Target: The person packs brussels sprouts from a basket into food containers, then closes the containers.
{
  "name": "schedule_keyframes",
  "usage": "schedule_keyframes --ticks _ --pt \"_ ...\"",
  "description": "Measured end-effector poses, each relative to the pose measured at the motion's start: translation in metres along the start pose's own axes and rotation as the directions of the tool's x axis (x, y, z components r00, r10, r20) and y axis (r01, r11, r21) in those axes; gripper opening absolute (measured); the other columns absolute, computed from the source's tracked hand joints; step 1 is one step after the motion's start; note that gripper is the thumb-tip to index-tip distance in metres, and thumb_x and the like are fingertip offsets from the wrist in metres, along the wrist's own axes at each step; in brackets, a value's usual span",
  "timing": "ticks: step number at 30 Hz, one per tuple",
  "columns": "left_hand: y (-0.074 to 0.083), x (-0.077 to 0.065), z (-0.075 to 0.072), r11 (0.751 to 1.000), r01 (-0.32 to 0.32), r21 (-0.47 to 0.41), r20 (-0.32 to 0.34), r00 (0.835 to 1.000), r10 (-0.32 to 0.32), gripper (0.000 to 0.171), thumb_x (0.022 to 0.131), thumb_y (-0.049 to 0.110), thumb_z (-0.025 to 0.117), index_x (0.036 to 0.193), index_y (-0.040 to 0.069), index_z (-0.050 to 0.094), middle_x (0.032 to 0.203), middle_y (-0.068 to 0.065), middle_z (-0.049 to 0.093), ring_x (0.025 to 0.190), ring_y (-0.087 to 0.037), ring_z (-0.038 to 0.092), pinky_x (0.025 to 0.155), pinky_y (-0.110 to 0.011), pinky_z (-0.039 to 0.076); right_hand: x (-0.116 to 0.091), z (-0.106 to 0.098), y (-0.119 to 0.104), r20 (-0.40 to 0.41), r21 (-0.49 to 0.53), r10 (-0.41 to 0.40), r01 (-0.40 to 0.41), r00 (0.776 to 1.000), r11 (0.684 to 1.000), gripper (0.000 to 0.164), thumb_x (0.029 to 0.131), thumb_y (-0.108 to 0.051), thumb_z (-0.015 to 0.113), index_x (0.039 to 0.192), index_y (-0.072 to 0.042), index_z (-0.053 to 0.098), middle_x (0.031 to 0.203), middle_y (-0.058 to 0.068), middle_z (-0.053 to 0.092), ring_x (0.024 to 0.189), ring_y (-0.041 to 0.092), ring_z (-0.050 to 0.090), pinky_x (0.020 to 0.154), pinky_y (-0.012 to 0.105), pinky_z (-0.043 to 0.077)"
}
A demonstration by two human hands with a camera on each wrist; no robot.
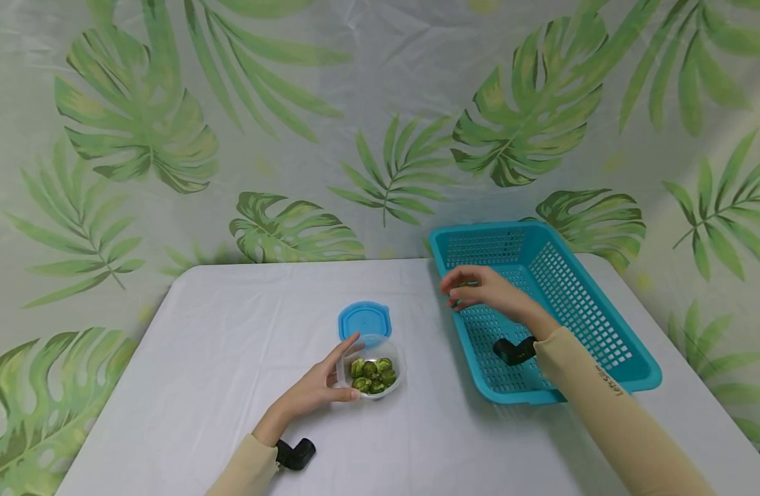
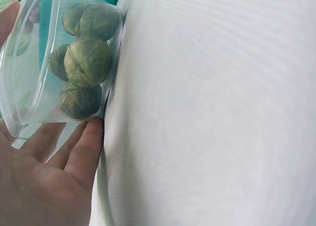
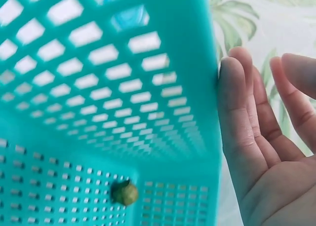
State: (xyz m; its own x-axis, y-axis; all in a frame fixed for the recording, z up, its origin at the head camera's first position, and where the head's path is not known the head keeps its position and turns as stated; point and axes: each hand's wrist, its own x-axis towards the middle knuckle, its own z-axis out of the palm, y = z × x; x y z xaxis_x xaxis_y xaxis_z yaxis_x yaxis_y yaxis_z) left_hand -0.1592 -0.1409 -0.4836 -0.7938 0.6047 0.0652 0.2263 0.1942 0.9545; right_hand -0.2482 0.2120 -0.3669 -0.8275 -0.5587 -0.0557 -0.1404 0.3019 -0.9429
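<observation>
A clear plastic container (image 1: 397, 386) with several Brussels sprouts (image 2: 89, 61) inside stands uncovered on the table. My left hand (image 1: 314, 391) holds its left side, thumb at the near side and fingers reaching round the back. At the left rim of a turquoise basket (image 1: 628, 365), my right hand (image 1: 488, 293) has loosely bent fingers with nothing between them. In the right wrist view the fingers (image 3: 238, 107) lie right along that rim. A single Brussels sprout (image 3: 124, 192) sits low in a corner of the basket; the hand mostly hides it in the head view.
A blue lid (image 1: 364, 318) lies just behind the container on the white tablecloth (image 1: 243, 331). The basket occupies the right side of the table, its perforated walls standing higher than the container. A leaf-print curtain (image 1: 392, 103) hangs behind the table.
</observation>
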Motion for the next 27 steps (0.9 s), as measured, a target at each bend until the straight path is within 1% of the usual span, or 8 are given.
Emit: schedule_keyframes --ticks 4,7,9,11,16,20,23,27 --pt "0.0 0.0 0.0 1.0 -0.001 0.0 0.002 1.0 0.001 0.092 0.087 0.013 0.071 0.156 0.018 0.01 0.153 -0.01 0.029 0.141 -0.034 0.017 0.102 -0.066 0.024 -0.004 -0.009 0.005 -0.019 0.017 -0.008 0.008 1.0 1.0 0.026 0.097 -0.006 0.054 0.117 0.011 0.053 0.116 0.028 0.052 0.097 0.039 0.06 0.081 0.043 0.053" --pt "-0.001 0.001 0.0 1.0 -0.006 0.002 0.004 1.0 0.006 0.091 0.087 0.011 0.07 0.155 0.016 0.01 0.153 -0.012 0.029 0.141 -0.036 0.017 0.101 -0.067 0.024 -0.006 -0.017 0.011 -0.038 0.023 -0.009 0.01 0.999 1.0 0.026 0.097 -0.005 0.054 0.117 0.012 0.053 0.118 0.029 0.052 0.1 0.046 0.057 0.082 0.045 0.053" --pt "-0.001 0.001 0.0 1.0 -0.006 0.005 0.005 1.0 0.006 0.091 0.087 0.011 0.07 0.155 0.016 0.01 0.153 -0.012 0.029 0.141 -0.035 0.017 0.101 -0.067 0.024 -0.007 -0.022 0.015 -0.055 0.022 -0.002 0.003 0.998 1.0 0.027 0.097 -0.006 0.054 0.117 0.012 0.053 0.118 0.027 0.054 0.1 0.046 0.057 0.082 0.046 0.052" --pt "-0.001 0.001 0.0 1.0 -0.001 0.008 0.003 1.0 0.001 0.091 0.087 0.012 0.07 0.155 0.016 0.011 0.153 -0.01 0.029 0.141 -0.035 0.017 0.102 -0.066 0.025 -0.008 -0.026 0.019 -0.075 0.015 0.009 -0.008 0.997 1.0 0.028 0.097 -0.006 0.055 0.118 0.012 0.053 0.118 0.025 0.056 0.099 0.043 0.059 0.082 0.047 0.052" --pt "-0.001 0.001 0.0 1.0 0.005 0.014 0.0 1.0 -0.005 0.091 0.087 0.015 0.071 0.155 0.017 0.011 0.153 -0.009 0.029 0.141 -0.034 0.016 0.102 -0.065 0.025 -0.01 -0.037 0.028 -0.109 -0.009 0.033 -0.034 0.993 0.999 0.029 0.097 -0.011 0.057 0.118 0.009 0.054 0.12 0.026 0.054 0.094 0.031 0.063 0.084 0.054 0.05" --pt "-0.002 0.001 0.0 1.0 0.0 0.013 0.0 1.0 0.0 0.091 0.087 0.014 0.071 0.155 0.016 0.011 0.153 -0.009 0.029 0.141 -0.035 0.017 0.102 -0.065 0.025 -0.013 -0.045 0.034 -0.123 -0.029 0.054 -0.058 0.991 0.998 0.032 0.098 -0.014 0.056 0.119 0.009 0.053 0.121 0.027 0.052 0.093 0.026 0.063 0.084 0.053 0.05" --pt "-0.002 0.001 0.0 1.0 -0.008 0.011 0.001 1.0 0.008 0.091 0.087 0.013 0.071 0.155 0.015 0.01 0.153 -0.009 0.029 0.141 -0.035 0.017 0.102 -0.065 0.025 -0.014 -0.051 0.04 -0.136 -0.022 0.074 -0.077 0.988 0.997 0.033 0.098 -0.013 0.055 0.12 0.011 0.051 0.122 0.03 0.051 0.094 0.027 0.063 0.084 0.053 0.05" --pt "-0.002 0.001 -0.001 1.0 -0.013 0.006 0.003 1.0 0.013 0.091 0.087 0.012 0.07 0.155 0.016 0.011 0.153 -0.01 0.029 0.141 -0.034 0.018 0.103 -0.063 0.026 -0.016 -0.058 0.048 -0.148 -0.02 0.088 -0.092 0.985 0.996 0.035 0.098 -0.012 0.054 0.122 0.013 0.049 0.121 0.029 0.052 0.099 0.037 0.06 0.086 0.055 0.048"
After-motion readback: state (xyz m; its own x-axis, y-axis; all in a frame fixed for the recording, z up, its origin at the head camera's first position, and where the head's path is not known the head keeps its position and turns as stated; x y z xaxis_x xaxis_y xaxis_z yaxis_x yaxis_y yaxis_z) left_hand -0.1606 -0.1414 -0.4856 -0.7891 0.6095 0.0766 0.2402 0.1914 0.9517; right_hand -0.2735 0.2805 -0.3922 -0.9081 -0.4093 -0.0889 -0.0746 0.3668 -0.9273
